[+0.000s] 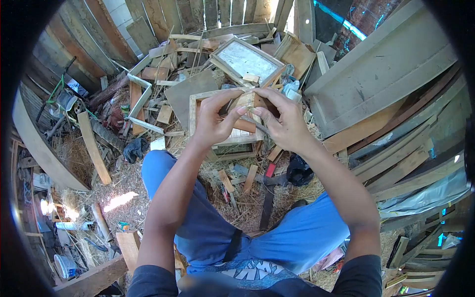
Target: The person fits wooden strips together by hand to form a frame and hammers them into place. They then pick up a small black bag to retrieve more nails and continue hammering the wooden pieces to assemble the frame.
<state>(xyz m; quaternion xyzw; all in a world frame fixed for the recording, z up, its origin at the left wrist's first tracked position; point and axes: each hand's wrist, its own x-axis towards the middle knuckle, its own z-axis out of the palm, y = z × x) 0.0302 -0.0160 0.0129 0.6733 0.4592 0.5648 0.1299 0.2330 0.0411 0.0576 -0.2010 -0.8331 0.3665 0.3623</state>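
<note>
A pale wood piece point(246, 101) is held up between both hands, in front of the body and above a wooden box point(192, 119). It is grasped by the left hand point(221, 118) and the right hand point(283, 121) together, the fingers curled over its far edge and the thumbs brought close to each other at its near side. Whether anything smaller is pinched between the thumbs cannot be told. Just below the thumbs an orange-brown block point(245, 125) is seen over the box, partly covered by the hands. Beyond the box a framed panel point(247, 58) with a whitish, stained face is tilted among scrap wood, and a small offcut point(251, 78) is seen at its near edge. On the straw-strewn ground point(210, 171) between the knees, a red item point(270, 170) is seen beside a dark strap-like piece point(267, 208), with a black bag point(299, 170) near it to the right. A large grey board point(381, 69) is leaned at the right side. Large pale letters point(252, 271) are printed on the shirt point(232, 281), but they are broken by folds and cannot be read with certainty. Blue marking is shown on a white bucket point(64, 266) at the lower left, too small to be read
</note>
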